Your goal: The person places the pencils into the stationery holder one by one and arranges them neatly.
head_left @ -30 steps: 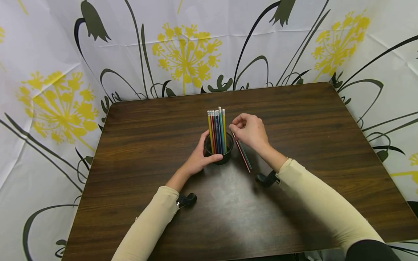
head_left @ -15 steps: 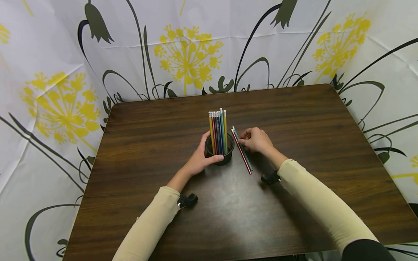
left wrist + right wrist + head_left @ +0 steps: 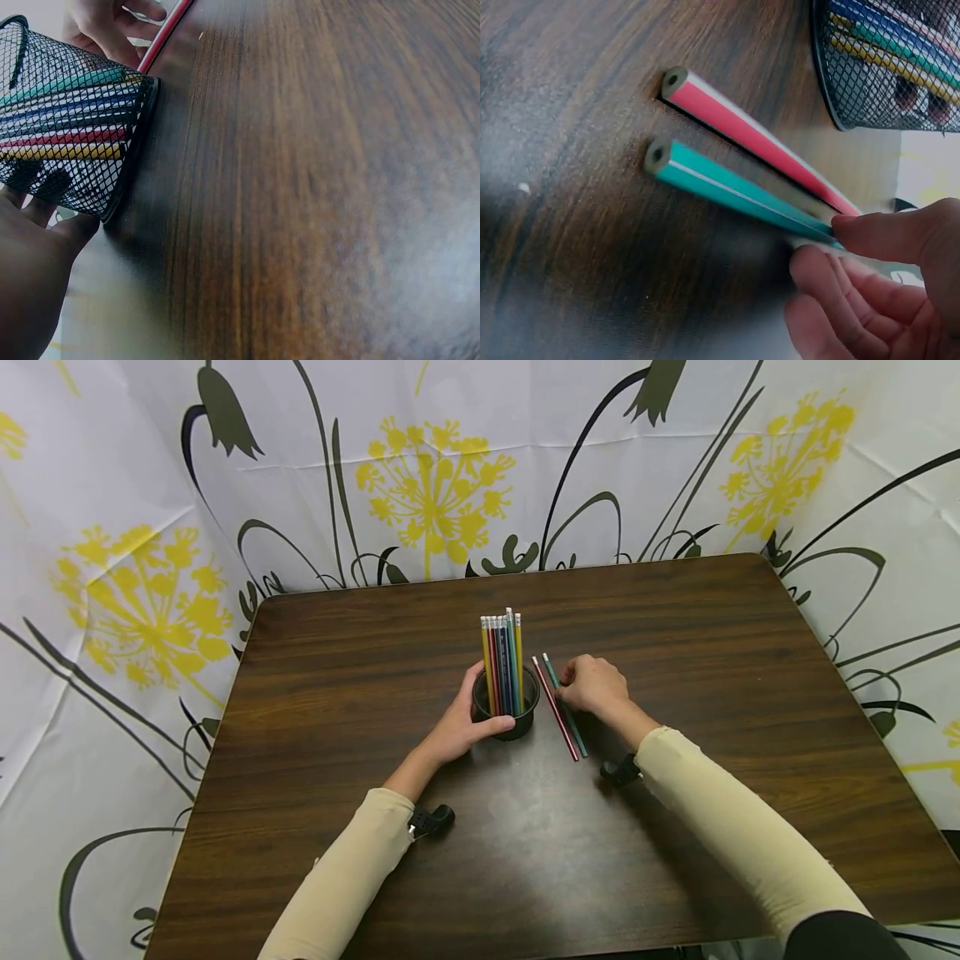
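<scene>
My left hand (image 3: 453, 724) grips the side of a black mesh pencil cup (image 3: 517, 727), its thumb across the near side. Several pencils (image 3: 501, 660), yellow, red, dark blue and teal, stand in the cup with their eraser ends up. Right of the cup, a red pencil (image 3: 558, 717) and a green pencil (image 3: 576, 737) lie side by side on the table. My right hand (image 3: 596, 683) pinches the green pencil near its middle. In the right wrist view the thumb lies on the green pencil (image 3: 735, 193); both pencils show flat, unsharpened ends.
The dark wood-grain table (image 3: 337, 677) extends on all sides of the cup. Behind it hangs a white cloth (image 3: 570, 410) with yellow and grey flower prints. A black wrist camera (image 3: 619, 770) sits under the right wrist, low over the table.
My right hand has come back from the pencils' eraser ends to the green pencil's middle. The green pencil has shifted slightly right, apart from the red one. The left hand stays on the cup.
</scene>
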Available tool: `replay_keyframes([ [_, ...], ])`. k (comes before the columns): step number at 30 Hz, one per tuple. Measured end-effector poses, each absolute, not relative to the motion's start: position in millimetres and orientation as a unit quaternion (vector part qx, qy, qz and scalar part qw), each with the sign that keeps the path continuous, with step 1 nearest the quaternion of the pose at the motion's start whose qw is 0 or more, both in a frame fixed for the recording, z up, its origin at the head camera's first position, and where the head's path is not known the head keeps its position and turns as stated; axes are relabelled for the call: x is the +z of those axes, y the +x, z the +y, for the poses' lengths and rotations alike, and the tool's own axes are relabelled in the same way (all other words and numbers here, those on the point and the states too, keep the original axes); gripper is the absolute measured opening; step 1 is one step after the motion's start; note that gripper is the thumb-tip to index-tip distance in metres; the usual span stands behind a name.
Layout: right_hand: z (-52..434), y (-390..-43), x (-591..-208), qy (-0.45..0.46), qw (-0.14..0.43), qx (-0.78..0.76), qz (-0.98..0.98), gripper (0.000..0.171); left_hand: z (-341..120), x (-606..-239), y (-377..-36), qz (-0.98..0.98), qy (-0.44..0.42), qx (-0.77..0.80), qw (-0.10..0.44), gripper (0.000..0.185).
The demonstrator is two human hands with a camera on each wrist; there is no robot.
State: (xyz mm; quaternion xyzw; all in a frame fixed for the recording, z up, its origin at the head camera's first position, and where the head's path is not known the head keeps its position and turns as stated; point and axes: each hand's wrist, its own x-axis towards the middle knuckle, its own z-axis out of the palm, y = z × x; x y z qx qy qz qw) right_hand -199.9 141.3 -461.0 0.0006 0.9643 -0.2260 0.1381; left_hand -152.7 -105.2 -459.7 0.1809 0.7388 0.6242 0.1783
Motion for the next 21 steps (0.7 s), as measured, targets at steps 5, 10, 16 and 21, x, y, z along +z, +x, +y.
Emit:
replay_keyframes([
  [5, 140.9, -198.4, -459.2, 0.006, 0.136, -0.213, 0.967, 0.015, -106.9, -482.0, -159.9, 0.745, 0.18, 0.62, 0.17, 0.093],
  [10, 144.1, -199.4, -458.9, 0.012, 0.143, -0.228, 0.963, 0.014, -107.1, -485.2, -159.6, 0.747, 0.182, 0.62, 0.159, 0.091],
  [16, 150.1, -199.3, -448.7, 0.024, 0.131, -0.264, 0.955, 0.013, -104.8, -456.2, -150.2, 0.745, 0.176, 0.618, 0.178, 0.09],
  [21, 150.2, -199.0, -430.1, 0.017, 0.073, -0.3, 0.951, 0.014, -105.0, -450.5, -149.1, 0.74, 0.178, 0.623, 0.181, 0.09],
])
